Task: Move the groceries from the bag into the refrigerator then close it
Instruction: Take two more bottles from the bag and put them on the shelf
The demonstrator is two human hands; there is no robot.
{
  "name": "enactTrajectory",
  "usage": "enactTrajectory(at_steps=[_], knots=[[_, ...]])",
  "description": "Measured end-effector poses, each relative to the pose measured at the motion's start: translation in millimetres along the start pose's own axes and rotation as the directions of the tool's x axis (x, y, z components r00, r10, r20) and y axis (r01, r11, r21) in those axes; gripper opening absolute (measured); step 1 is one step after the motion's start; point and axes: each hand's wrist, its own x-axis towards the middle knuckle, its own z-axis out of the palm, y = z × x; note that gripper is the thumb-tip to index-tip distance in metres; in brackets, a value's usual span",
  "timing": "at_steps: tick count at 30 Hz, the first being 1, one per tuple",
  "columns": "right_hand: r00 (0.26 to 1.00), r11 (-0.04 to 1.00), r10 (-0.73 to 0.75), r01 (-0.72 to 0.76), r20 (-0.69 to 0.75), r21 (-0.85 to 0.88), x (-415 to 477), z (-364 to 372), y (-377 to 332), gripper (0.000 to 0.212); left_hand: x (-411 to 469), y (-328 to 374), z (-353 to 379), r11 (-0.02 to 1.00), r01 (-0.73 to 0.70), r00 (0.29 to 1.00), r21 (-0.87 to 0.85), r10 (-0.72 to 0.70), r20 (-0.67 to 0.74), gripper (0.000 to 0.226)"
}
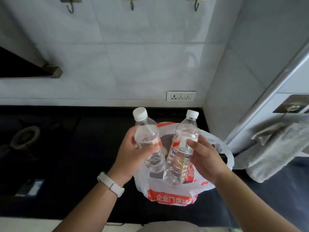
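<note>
Left bottle [148, 139] & right bottle [182, 148] in my grip: clear thin plastic, glossy, ribbed lower down. Caps [140, 113]: white plastic, ridged sides. Bag [172, 196]: thin crinkly plastic film, slight sheen. Counter [75, 156]: black, smooth, semi-gloss. Wall tiles [133, 56]: glazed, shiny. Towel [274, 148]: grey cloth, rough nap. Hooks [132, 4]: metal. Wristband [110, 184]: white, matt.

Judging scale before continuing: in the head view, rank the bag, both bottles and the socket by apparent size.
1. Bag
2. Left bottle and right bottle: about alike, not ranked
3. Socket, though it is farther from the camera
</note>
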Motion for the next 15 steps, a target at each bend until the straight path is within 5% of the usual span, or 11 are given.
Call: enactTrajectory(at_steps=[5, 15], knots=[[0.999, 0.998, 0.041, -0.040, 0.025, -0.050, -6.9, -14.9, -7.9, 0.070, -21.9, 14.6, 21.8, 0.999, -0.002, 0.994, -0.040, -0.002, -0.110, 0.073], [0.981, 0.964, 0.053, -0.001, 0.188, -0.265, -1.7, -12.0, 0.6, 0.050, -68.0, 21.4, 53.1, 0.993, 0.116, 0.937, 0.004, -0.108, -0.332, 0.070]])
